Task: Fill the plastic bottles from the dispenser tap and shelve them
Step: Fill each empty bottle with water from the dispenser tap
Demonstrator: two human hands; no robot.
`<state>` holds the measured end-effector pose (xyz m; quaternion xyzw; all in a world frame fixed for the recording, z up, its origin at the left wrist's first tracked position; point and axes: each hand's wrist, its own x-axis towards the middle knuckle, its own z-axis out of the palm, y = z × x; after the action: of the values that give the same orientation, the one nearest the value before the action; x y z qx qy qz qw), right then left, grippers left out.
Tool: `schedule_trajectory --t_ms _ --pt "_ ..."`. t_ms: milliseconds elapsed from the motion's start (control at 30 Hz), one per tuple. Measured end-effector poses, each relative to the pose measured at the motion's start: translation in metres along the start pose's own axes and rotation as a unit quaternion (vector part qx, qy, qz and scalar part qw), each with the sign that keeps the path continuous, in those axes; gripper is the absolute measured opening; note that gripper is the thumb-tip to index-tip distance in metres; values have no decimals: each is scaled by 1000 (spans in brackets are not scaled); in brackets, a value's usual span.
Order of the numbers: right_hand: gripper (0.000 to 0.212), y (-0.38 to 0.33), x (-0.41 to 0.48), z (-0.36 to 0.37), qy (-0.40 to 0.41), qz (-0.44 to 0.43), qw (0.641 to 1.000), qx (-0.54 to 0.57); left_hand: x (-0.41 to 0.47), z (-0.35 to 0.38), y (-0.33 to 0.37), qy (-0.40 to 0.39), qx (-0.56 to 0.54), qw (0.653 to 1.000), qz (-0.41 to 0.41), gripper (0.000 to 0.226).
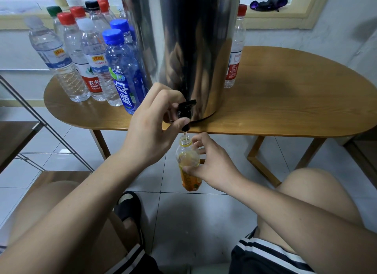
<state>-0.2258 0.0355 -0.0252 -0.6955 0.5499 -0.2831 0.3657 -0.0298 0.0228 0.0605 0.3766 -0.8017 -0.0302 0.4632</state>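
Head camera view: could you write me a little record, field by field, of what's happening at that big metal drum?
Left grip: bare hand, fingers curled round the black tap
Right grip: bare hand holding the orange-labelled bottle, uncapped, mouth just below the spout
Flow: thin stream entering the bottle mouth
Dispenser: steel drum on the wooden table
Waiting: capped bottle cluster left of the drum, lone capped bottle right of it

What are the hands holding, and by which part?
The left hand grips the black tap, fingers on its lever, thumb by the spout; the right hand holds the orange bottle around its middle.
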Motion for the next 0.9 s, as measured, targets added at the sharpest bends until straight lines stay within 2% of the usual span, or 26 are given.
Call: schedule_trajectory --t_ms 900 --pt "75 0 -1 -1 4 -8 1000 2 0 0 0 -1 -9 1000 -2 49"
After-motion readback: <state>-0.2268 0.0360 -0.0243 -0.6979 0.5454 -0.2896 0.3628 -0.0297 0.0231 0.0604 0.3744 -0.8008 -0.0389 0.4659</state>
